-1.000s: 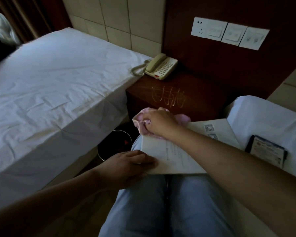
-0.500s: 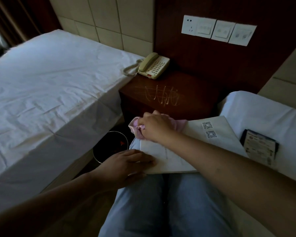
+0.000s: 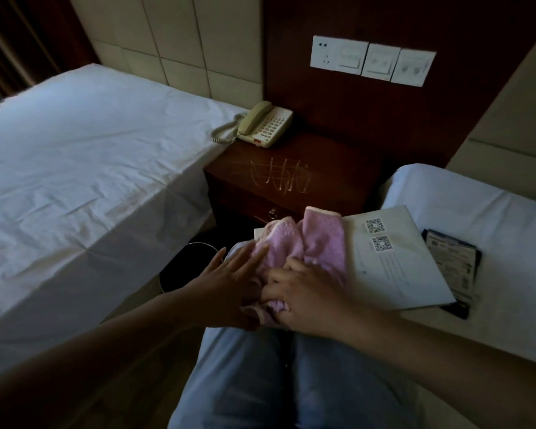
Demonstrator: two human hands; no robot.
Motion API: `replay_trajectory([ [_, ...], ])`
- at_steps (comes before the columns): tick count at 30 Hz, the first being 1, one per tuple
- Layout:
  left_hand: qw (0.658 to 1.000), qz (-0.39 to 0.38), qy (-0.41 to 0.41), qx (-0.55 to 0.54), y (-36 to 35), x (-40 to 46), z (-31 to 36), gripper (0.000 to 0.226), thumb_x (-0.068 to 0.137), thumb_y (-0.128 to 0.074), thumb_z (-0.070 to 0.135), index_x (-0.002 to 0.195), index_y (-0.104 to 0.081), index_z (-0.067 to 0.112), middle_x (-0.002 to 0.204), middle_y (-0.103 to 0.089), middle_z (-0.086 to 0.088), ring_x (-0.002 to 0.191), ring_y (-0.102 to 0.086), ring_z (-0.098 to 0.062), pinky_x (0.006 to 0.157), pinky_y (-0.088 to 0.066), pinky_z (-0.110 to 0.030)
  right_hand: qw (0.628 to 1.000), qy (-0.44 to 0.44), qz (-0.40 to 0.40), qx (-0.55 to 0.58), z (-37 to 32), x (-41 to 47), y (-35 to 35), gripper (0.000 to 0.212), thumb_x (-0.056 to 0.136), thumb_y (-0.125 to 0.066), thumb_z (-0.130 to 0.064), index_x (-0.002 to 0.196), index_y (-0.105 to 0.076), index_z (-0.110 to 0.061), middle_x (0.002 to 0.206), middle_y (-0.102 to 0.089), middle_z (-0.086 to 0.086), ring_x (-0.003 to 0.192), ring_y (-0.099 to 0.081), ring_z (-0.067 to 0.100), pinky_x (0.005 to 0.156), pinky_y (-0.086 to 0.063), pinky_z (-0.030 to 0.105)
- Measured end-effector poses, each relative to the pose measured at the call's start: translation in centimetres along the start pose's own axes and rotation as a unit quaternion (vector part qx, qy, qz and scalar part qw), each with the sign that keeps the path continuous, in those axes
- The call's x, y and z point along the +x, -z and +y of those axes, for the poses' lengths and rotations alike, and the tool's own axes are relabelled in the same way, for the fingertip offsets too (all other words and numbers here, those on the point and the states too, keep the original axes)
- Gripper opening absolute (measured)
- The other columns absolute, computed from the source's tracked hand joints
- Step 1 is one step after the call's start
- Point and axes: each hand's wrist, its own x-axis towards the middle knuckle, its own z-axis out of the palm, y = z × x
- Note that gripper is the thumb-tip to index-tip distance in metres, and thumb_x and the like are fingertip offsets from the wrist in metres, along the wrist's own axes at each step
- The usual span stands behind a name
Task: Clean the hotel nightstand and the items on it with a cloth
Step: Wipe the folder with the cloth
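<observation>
Pink cloth [image 3: 310,246] long axis away; right hand [image 3: 307,292] grip holding it (left hand [image 3: 226,280] flat).

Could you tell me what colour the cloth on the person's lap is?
Pink terry cloth with a paler edge, seen in the head view.

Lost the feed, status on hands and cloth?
Left hand flat against pink cloth. Right hand pressing it on white card in lap. Nightstand smeared, telephone untouched.
</observation>
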Motion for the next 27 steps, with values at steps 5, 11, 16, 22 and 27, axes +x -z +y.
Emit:
replay_trajectory([
  [5, 0.999, -0.026, -0.005, -0.036, 1.5, 0.3, 0.8, 0.140, 0.045, -0.024, 0.107, 0.155, 0.024, 0.035, 0.170, 0.009, 0.003, 0.156, 0.008, -0.016, 0.125, 0.002, -0.054, 1.000, -0.011, 0.018, -0.006, 1.1, -1.4, -0.7, 0.026, 0.084, -0.054, -0.043, 0.106, -0.067, -0.039, 0.117, -0.057, -0.016, 0.106, -0.053, 0.021, 0.084, -0.050, 0.049],
  [11, 0.899, 0.073, 0.140, -0.409, 3.5, 5.1, -1.5, 0.078, 0.089, -0.059, 0.065, 0.155, -0.024, 0.046, 0.140, -0.046, 0.011, 0.119, -0.052, -0.009, 0.108, -0.046, -0.030, 1.000, -0.002, 0.014, -0.002, 1.3, -0.8, -1.1, 0.042, 0.086, -0.043, -0.055, 0.115, -0.069, -0.039, 0.137, -0.055, -0.017, 0.111, -0.051, 0.023, 0.087, -0.048, 0.045],
  [16, 0.841, 0.076, 0.153, -0.513, 3.5, 8.6, -1.2, 0.016, 0.096, -0.067, 0.014, 0.109, -0.074, 0.019, 0.103, -0.075, 0.002, 0.081, -0.068, -0.002, 0.065, -0.051, -0.011, 0.997, 0.009, 0.074, -0.012, 1.3, -1.6, -0.4, 0.027, 0.086, -0.057, -0.047, 0.108, -0.072, -0.040, 0.127, -0.063, -0.016, 0.104, -0.059, 0.023, 0.081, -0.050, 0.040],
  [22, 0.806, 0.101, 0.171, -0.558, 4.6, 9.1, -0.9, 0.008, 0.093, -0.071, 0.016, 0.095, -0.075, 0.023, 0.097, -0.073, 0.005, 0.092, -0.069, -0.009, 0.079, -0.056, -0.020, 0.978, -0.178, 0.071, 0.081, 7.8, -3.9, 1.2, 0.034, 0.093, -0.060, -0.026, 0.123, -0.067, -0.038, 0.132, -0.060, -0.009, 0.122, -0.055, 0.022, 0.096, -0.044, 0.039],
  [27, 0.866, 0.112, 0.150, -0.464, 6.2, 8.2, -1.2, 0.012, 0.094, -0.071, 0.018, 0.104, -0.077, 0.017, 0.098, -0.074, 0.003, 0.084, -0.068, -0.004, 0.089, -0.057, -0.026, 0.955, -0.230, 0.112, 0.146, 9.5, -2.8, 1.9, 0.042, 0.093, -0.054, -0.027, 0.133, -0.064, -0.035, 0.138, -0.059, -0.006, 0.127, -0.053, 0.022, 0.095, -0.036, 0.027],
])
